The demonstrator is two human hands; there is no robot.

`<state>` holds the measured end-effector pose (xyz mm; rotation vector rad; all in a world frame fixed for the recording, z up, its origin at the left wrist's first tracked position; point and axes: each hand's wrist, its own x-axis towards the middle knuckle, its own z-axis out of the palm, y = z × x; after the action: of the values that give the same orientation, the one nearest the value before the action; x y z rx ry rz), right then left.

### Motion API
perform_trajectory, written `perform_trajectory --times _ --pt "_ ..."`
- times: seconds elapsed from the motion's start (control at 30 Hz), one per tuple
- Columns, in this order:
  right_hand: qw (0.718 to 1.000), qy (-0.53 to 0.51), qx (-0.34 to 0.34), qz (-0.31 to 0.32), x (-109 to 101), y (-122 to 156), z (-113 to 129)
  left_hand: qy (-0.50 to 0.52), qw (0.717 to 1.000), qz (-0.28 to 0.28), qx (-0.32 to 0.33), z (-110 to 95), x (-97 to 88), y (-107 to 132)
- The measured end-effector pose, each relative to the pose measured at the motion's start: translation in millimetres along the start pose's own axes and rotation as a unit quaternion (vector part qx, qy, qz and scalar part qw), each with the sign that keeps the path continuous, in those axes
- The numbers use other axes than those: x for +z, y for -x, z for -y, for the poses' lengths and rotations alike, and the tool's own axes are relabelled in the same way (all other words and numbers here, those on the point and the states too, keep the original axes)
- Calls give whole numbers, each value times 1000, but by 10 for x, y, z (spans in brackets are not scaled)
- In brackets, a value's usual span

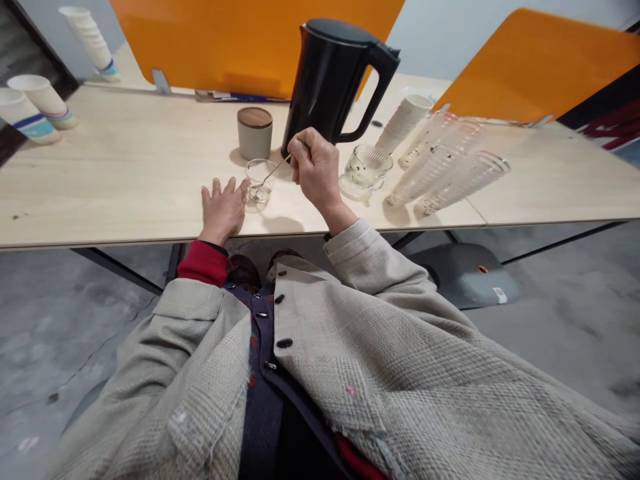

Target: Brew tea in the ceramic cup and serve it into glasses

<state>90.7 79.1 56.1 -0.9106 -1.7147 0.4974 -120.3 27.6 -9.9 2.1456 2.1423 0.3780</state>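
My right hand (316, 167) is closed around the end of a thin golden spoon (275, 171). The spoon slants down to the left into a small clear plastic cup (260, 175) with a little liquid at its bottom. My left hand (225, 208) lies on the table with its fingers spread, the fingertips beside the cup's left side; whether they touch it I cannot tell. Behind the cup stands a grey canister (255, 139) with a wooden lid. A tall black kettle (325, 83) stands just behind my right hand.
Right of my right hand is a ribbed glass cup (369, 168) on a saucer. Beyond it stand stacked paper cups (406, 123) and several stacks of clear plastic cups (440, 170). More paper cups (37, 100) are at the far left. Orange partitions (215, 50) border the table's back.
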Motion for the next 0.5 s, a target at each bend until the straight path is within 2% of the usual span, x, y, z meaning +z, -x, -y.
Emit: perform_trajectory --times 0.13,0.33,0.5 --pt "999 37 -23 20 12 -32 -46 -9 1000 4 0 16 28 -21" --pt "998 37 -15 44 94 -103 -105 -3 1000 3 -1 9 5 7" --pt "998 47 -33 41 112 -52 -101 0 1000 -1 -2 -11 -12 34"
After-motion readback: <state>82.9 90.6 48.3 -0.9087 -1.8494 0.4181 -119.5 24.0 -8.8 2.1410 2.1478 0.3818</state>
